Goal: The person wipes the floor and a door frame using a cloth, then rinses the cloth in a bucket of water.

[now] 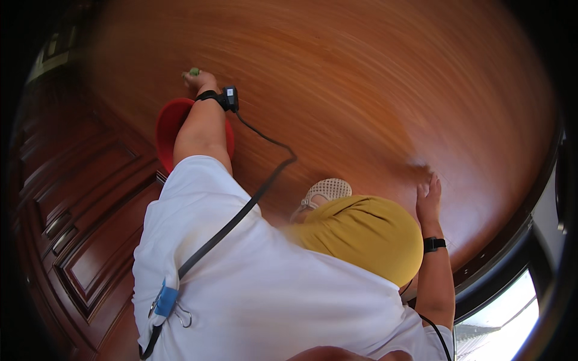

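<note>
My left hand (202, 81) reaches out at the upper left, its fingers closed around a small green object (194, 71) whose kind I cannot tell. Beneath that forearm is a red plastic basin or bucket (169, 131), partly hidden by the arm. My right hand (429, 198) is at the right, low over the brown wood-look floor (338, 99), with its fingers extended and nothing seen in it. Whether it touches the floor is unclear. A black device (230, 98) is strapped to my left wrist, with a black cable; a black band (434, 244) is around my right wrist.
My bent knee in yellow cloth (365, 234) and a beige perforated shoe (332, 189) lie between my arms. Dark red panelled wooden doors (95, 275) stand along the left. A dark-framed glass opening (501, 325) is at the lower right.
</note>
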{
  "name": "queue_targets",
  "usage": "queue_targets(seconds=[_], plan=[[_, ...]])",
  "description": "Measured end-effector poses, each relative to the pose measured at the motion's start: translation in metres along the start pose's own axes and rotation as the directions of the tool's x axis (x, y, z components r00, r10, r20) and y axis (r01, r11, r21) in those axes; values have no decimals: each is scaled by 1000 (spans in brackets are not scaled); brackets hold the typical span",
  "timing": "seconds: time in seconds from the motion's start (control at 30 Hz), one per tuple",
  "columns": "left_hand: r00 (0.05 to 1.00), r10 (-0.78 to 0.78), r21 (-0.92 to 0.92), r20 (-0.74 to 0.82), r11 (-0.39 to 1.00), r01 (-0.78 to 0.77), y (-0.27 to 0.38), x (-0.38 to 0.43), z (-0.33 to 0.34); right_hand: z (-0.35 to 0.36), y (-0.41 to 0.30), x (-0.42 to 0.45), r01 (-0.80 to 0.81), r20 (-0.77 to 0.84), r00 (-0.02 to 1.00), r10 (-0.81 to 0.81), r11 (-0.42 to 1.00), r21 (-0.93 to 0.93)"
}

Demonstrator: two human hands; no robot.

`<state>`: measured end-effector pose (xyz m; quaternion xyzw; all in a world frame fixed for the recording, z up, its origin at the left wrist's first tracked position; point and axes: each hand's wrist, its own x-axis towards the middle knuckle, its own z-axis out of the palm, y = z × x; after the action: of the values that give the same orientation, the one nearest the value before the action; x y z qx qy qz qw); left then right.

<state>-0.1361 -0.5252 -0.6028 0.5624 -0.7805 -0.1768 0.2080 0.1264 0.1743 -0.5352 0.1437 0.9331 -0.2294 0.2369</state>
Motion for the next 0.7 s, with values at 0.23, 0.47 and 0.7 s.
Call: queue_targets(seconds=[0.23,0.47,0.7], plan=[[942,-201,77,268,979,187,31,68,42,-24,-21,18,-160,316,941,122,982,96],[458,828,-60,324,501,-863,98,37,78,-35,-41,16,-250,450,875,181,963,100],[274,872,-350,406,425,-835,120,-191,54,3,19,10,-184,337,932,136,976,116]])
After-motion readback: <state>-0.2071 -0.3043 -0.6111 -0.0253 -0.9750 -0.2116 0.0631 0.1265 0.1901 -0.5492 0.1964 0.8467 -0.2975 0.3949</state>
